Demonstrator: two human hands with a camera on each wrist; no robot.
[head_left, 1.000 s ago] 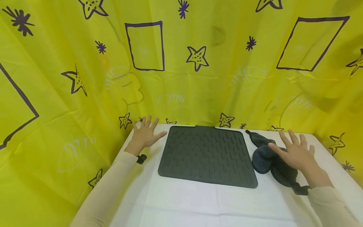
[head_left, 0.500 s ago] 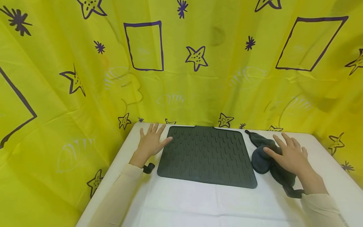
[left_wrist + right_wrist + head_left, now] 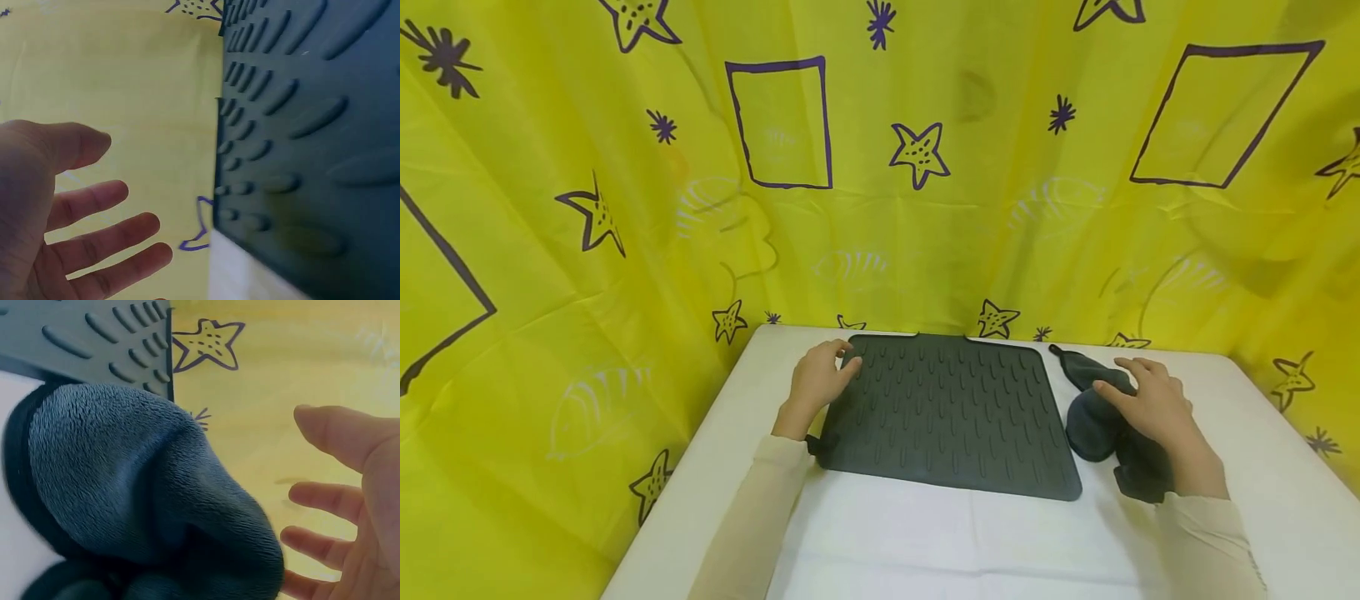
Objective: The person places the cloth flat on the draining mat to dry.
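Note:
My left hand [image 3: 815,385] hovers over the left edge of a dark grey ribbed rubber mat [image 3: 955,417], fingers loosely bent and nothing in them. In the left wrist view, its thumb and fingers stand apart from the mat. A crumpled, fleecy dark blue-grey cloth [image 3: 125,469] with black edging lies to the right of the mat. Above that cloth is my right hand [image 3: 1153,404], its fingers relaxed and slightly bent. The right wrist view shows the palm holding nothing; the cloth hides part of the lower fingers. Whether they touch it I cannot tell.
Both the mat and the cloth lie on a white-covered table [image 3: 910,542]. A yellow curtain [image 3: 865,225] with purple stars and frames hangs behind the table and along its left side. A narrow looped end [image 3: 1056,349] of the cloth points toward the back edge.
Both hands have moved inward: the left rightward to the mat's edge, the right leftward over the cloth. Their spread fingers have bent a little. The mat and cloth stay about where they were.

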